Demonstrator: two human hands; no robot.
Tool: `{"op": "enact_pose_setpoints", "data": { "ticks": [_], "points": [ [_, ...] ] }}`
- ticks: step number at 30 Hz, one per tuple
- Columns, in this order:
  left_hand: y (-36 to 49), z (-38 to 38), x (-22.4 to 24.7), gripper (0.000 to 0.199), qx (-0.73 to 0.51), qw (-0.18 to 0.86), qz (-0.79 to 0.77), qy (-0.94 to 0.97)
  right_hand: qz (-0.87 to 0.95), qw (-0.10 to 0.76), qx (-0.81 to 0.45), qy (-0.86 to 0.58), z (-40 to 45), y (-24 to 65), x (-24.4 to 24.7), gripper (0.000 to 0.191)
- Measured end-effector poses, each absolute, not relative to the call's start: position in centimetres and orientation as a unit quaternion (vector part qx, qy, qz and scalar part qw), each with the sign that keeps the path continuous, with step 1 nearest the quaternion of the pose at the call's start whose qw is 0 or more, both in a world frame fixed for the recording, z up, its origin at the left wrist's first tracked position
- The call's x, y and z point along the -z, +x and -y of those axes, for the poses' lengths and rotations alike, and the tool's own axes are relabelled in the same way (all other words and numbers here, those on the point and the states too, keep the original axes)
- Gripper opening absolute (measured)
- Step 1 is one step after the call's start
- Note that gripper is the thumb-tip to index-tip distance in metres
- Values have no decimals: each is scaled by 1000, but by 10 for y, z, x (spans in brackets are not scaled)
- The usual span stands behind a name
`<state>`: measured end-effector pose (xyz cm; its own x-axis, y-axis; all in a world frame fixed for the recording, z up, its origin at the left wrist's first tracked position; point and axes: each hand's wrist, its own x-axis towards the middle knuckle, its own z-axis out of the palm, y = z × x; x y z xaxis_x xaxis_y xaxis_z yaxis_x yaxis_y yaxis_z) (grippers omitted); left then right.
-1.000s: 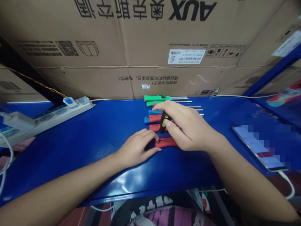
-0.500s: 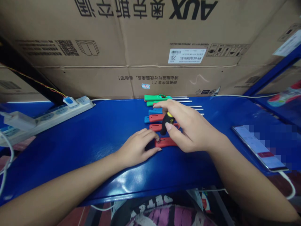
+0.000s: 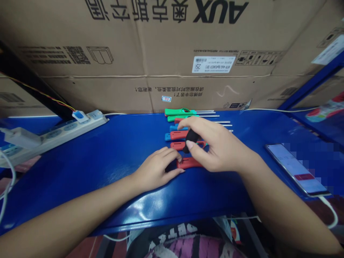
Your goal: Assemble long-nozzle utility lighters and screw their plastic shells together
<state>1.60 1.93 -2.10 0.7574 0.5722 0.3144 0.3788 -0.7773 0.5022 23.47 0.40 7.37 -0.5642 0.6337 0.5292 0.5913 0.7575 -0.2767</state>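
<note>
blue tabletop spread beneath your work; your left hand, half-curled, pinched the left end of the red lighter, seemingly to steady it; your right hand, wrapped above the lighter, gripped a black-handled tool, probably for turning.

Brown cardboard backs a blue table above seemingly tiled floor.
</note>
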Motion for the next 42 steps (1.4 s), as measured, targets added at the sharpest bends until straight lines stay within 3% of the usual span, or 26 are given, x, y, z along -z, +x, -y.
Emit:
{"op": "enact_pose_setpoints", "data": {
  "ticks": [4,7,10,14,18,21,28,32,35,39,42],
  "points": [
    [16,-19,20,21,-231,210,-260,914,883,314,-27,-347,-2,234,-75,10],
    [16,-19,21,21,-240,204,-262,912,886,317,-22,-337,-1,234,-76,25],
    [17,-19,21,20,-240,206,-261,912,873,311,11,-375,-1,233,-75,20],
    [17,-20,21,21,-235,209,-266,912,878,296,1,-376,-1,233,-75,37],
    [16,-19,21,20,-237,212,-263,911,875,299,-7,-381,0,234,-77,26],
    [16,-19,22,20,-238,209,-267,910,886,286,-12,-364,3,235,-79,46],
    [17,-20,22,21,-243,203,-265,911,886,285,5,-365,3,233,-79,51],
    [16,-19,22,22,-246,200,-262,911,871,290,26,-395,2,235,-78,31],
    [16,-19,21,20,-236,207,-265,912,882,287,8,-374,2,235,-78,38],
    [16,-19,21,20,-242,208,-262,911,874,305,32,-376,1,235,-78,30],
    [16,-19,21,20,-242,201,-264,912,886,291,28,-360,0,233,-77,44]
  ]
}}
